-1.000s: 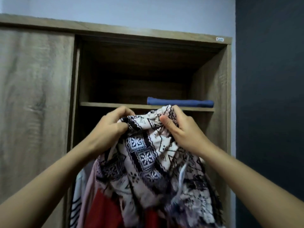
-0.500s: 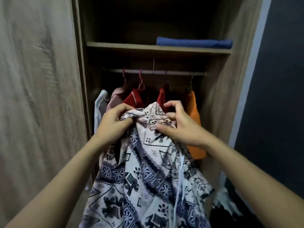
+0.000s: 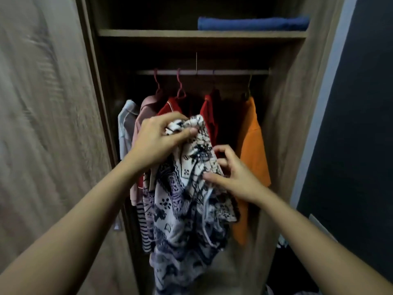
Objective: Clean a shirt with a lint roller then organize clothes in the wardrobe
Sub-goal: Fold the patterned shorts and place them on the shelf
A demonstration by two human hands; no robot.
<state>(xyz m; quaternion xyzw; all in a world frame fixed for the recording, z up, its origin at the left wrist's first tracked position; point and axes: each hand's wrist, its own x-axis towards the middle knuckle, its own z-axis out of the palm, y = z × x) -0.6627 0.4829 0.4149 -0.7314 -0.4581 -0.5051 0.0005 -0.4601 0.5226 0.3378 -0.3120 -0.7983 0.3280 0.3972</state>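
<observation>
A white garment with a dark blue and black print (image 3: pixel 180 199) hangs down in front of the open wardrobe (image 3: pixel 282 124). My left hand (image 3: pixel 157 139) grips its bunched top edge, thumb over the cloth. My right hand (image 3: pixel 231 173) is lower and to the right, fingers curled, pinching the garment's right side. Behind the garment a rail (image 3: pixel 202 72) carries hangers with a pale shirt (image 3: pixel 125 128), a pink one (image 3: pixel 144 111), red tops (image 3: pixel 209 116) and an orange top (image 3: pixel 252 150). No lint roller is in view.
A folded blue cloth (image 3: pixel 253 23) lies on the shelf (image 3: pixel 202 34) above the rail. The wardrobe's sliding door (image 3: pixel 46 124) fills the left. A dark wall (image 3: pixel 357 124) stands to the right, with loose clothes low on the floor (image 3: pixel 282 241).
The camera has tilted down and the rail has come into view. My right hand has slid down the garment's right side while my left hand keeps hold of the top.
</observation>
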